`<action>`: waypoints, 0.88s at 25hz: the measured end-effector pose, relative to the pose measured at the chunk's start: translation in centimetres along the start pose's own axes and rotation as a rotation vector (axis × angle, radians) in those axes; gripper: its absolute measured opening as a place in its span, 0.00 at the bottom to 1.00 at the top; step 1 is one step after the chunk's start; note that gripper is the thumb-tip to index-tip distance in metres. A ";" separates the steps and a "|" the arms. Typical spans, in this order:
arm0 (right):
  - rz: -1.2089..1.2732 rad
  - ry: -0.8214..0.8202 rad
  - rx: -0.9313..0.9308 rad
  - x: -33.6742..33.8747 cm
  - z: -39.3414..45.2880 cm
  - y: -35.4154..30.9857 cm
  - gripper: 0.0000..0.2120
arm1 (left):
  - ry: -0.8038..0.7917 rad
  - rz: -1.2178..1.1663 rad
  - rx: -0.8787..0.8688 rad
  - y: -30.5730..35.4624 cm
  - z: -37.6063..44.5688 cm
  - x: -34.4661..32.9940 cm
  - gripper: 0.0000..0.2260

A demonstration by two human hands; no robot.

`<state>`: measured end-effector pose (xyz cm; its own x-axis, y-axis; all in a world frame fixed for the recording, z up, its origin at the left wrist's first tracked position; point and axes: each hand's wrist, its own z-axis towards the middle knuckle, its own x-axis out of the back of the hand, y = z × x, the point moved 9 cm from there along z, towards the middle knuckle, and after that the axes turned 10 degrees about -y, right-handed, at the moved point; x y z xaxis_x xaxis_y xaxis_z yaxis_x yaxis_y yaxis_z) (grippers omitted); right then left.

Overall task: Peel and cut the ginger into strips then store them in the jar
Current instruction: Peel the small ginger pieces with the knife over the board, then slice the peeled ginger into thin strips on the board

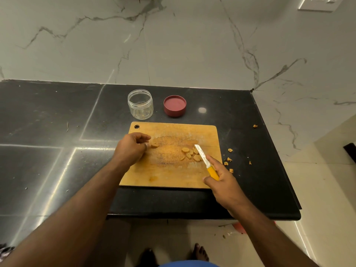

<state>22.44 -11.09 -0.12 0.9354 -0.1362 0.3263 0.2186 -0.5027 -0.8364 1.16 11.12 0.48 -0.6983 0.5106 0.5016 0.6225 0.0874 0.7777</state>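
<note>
On board [173,176]: ginger slices [189,154], knife [204,160].

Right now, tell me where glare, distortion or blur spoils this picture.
Head view: warm, dim lighting; glare streaks and a bright spot on the black counter; wide-angle distortion bends the counter edges and stretches both forearms. The cutting board, the ginger slices and the knife in the right hand stay reasonably sharp; the clear jar shows soft reflections.
</note>
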 end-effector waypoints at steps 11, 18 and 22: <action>-0.377 -0.128 0.076 -5.4 1.0 -2.7 0.28 | -0.017 0.306 -0.156 2.4 0.9 -2.2 0.14; -0.389 0.111 -0.004 -1.1 -0.1 -1.0 0.28 | -0.079 0.347 -0.191 2.1 1.2 -2.6 0.14; -0.398 0.053 -0.010 -4.0 -0.8 -0.9 0.29 | -0.086 0.377 -0.205 2.1 1.6 -2.8 0.16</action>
<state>18.30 -10.75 -0.28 0.7625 0.0274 0.6464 0.5580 -0.5336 -0.6355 4.96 11.24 0.12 -0.3980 0.5444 0.7384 0.7391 -0.2865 0.6096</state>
